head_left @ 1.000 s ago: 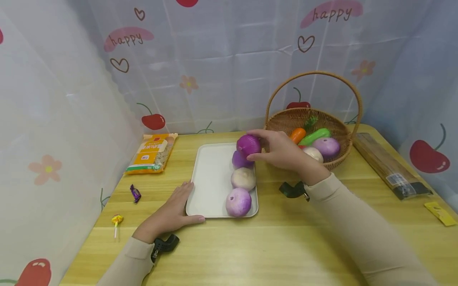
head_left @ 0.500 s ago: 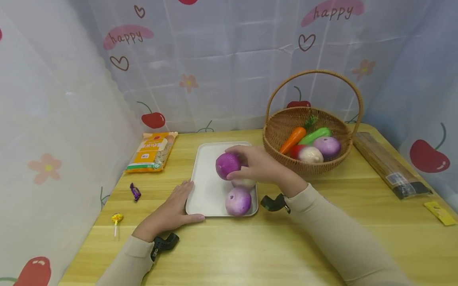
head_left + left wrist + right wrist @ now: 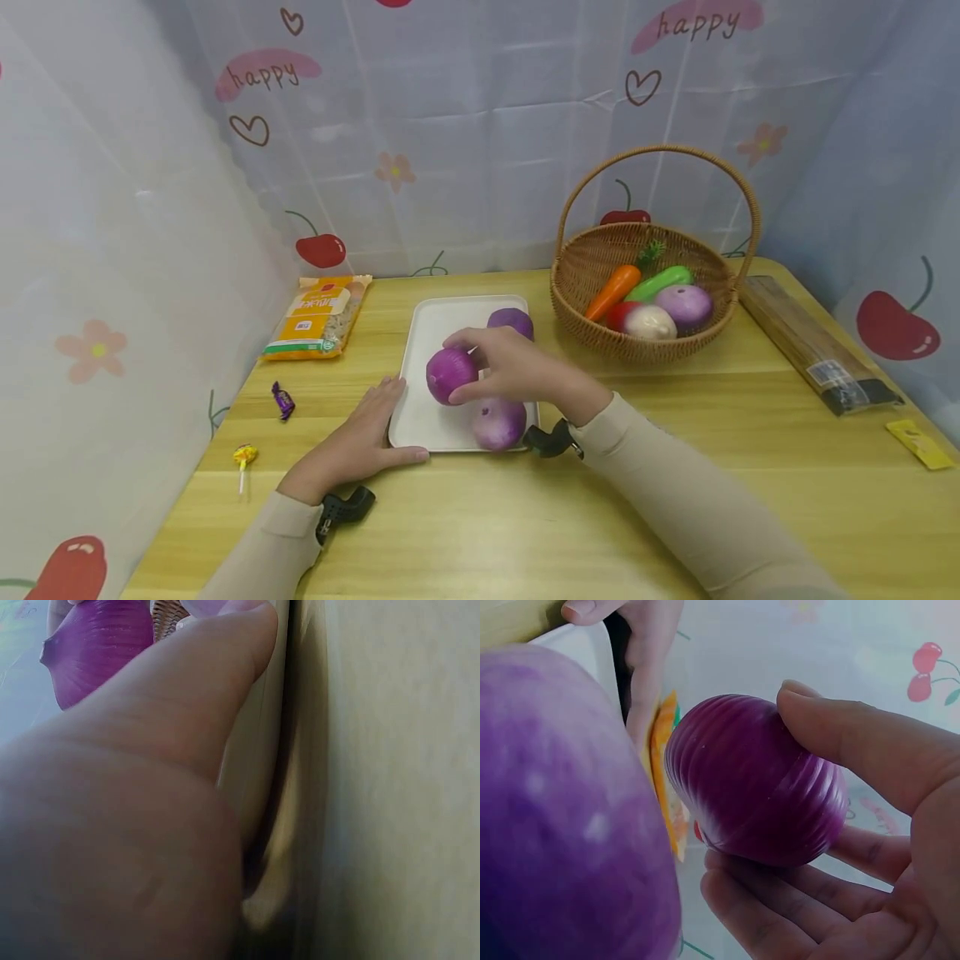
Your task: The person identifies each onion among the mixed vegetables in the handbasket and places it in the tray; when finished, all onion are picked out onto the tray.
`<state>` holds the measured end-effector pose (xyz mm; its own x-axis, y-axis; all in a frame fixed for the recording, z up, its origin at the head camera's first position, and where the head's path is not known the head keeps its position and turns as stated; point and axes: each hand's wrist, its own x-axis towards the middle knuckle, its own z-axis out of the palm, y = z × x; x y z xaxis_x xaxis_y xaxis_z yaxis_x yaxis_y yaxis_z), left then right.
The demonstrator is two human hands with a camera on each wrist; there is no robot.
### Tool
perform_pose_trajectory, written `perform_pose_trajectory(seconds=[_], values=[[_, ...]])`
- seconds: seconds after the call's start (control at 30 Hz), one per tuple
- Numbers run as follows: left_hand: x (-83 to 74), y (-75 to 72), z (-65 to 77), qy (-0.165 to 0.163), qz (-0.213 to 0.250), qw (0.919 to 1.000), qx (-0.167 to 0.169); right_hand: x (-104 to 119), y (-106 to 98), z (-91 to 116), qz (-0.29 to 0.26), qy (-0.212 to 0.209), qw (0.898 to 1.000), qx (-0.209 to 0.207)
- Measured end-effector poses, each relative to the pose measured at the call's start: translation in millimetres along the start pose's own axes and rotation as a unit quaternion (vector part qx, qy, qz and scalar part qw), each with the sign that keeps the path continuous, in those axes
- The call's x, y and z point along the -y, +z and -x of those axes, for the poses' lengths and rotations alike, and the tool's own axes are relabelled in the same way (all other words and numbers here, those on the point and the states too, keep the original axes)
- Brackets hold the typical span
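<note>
My right hand [image 3: 510, 367] holds a purple onion [image 3: 452, 376] over the white tray [image 3: 431, 333], thumb on one side and fingers on the other, as the right wrist view shows of the same onion [image 3: 754, 780]. Along the tray's right side lie a dark purple vegetable [image 3: 512, 321] at the back and a pale purple turnip [image 3: 498, 424] at the front. A whitish one between them is mostly hidden by my right hand. My left hand [image 3: 363, 442] rests at the tray's front left corner, fingers along the left edge and thumb at the front edge.
A wicker basket [image 3: 637, 346] at the back right holds a carrot [image 3: 613, 293], a green vegetable and round vegetables. An orange food bag [image 3: 318, 321], a purple candy [image 3: 282, 402] and a lollipop [image 3: 244, 457] lie left. A long brown packet [image 3: 813, 342] and yellow sachet [image 3: 921, 444] lie right.
My right hand has carried the onion left and toward me, from above the dark purple vegetable to the middle of the tray. The left hand stays in place.
</note>
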<state>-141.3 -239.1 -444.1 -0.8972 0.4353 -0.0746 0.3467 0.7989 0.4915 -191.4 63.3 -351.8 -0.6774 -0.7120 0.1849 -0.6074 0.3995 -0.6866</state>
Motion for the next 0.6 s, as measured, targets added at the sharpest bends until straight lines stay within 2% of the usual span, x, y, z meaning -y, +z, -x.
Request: perform_pose_trajectory(seconds=[0.3,0.6], values=[[-0.1,0.1,-0.3,0.002,-0.004,1.0,0.0,4.2,9.6,-6.8,0.037,0.0,0.999,0.038],[-0.8,-0.5,1.5,0.001,-0.001,1.0,0.0,3.6,25.3,-14.8,0.076,-0.019,0.995,0.069]])
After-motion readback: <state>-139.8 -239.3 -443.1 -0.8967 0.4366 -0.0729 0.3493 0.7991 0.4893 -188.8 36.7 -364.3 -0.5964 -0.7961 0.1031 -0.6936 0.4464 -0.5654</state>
